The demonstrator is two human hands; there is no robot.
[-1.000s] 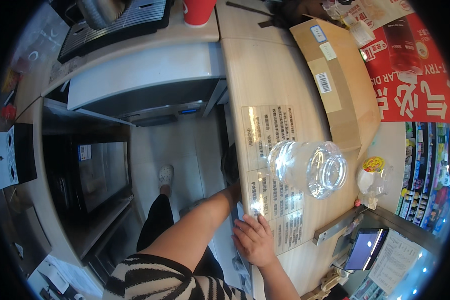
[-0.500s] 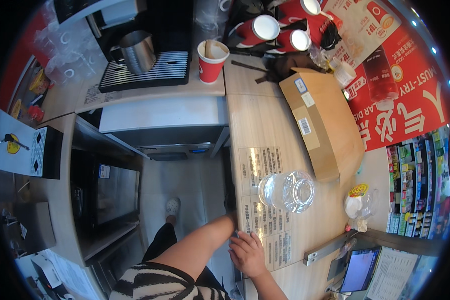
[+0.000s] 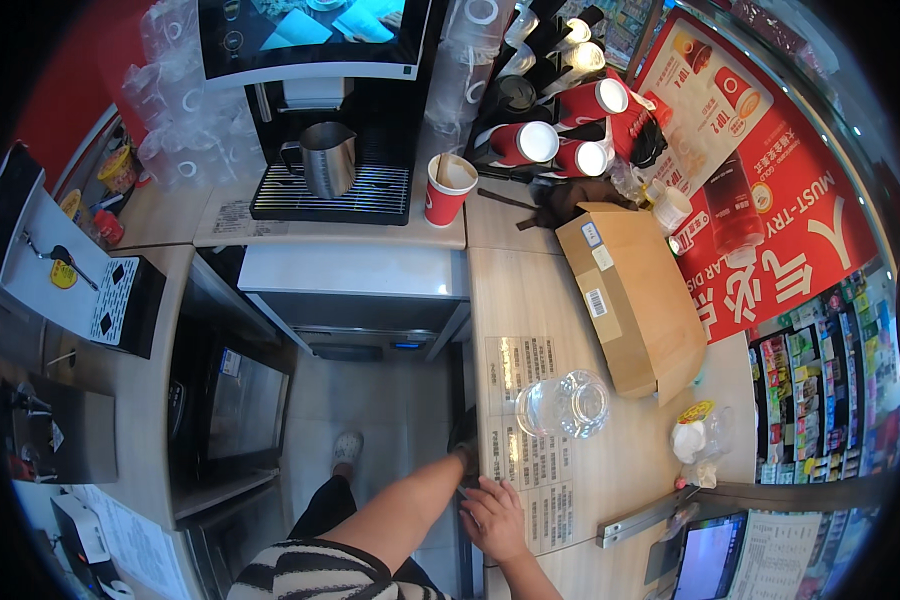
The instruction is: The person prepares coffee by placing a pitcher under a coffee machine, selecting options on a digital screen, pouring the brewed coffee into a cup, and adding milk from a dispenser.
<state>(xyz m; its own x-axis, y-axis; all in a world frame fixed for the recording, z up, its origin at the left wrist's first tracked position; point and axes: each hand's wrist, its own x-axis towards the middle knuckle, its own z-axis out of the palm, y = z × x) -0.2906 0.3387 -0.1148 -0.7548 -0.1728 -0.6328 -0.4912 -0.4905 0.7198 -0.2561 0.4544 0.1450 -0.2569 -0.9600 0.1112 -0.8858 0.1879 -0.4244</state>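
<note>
View: lifted toward the far end since a second ago.
Clear container (image 3: 580,405): looks smaller than before.
Machine screen (image 3: 310,28): now in sight at the far left.
Steel pitcher (image 3: 330,162): wholly visible, no longer cut off.
Red paper cup (image 3: 444,206): rim and brown insert (image 3: 447,173) newly showing.
White-lidded cups (image 3: 538,142): come into view, far right.
</note>
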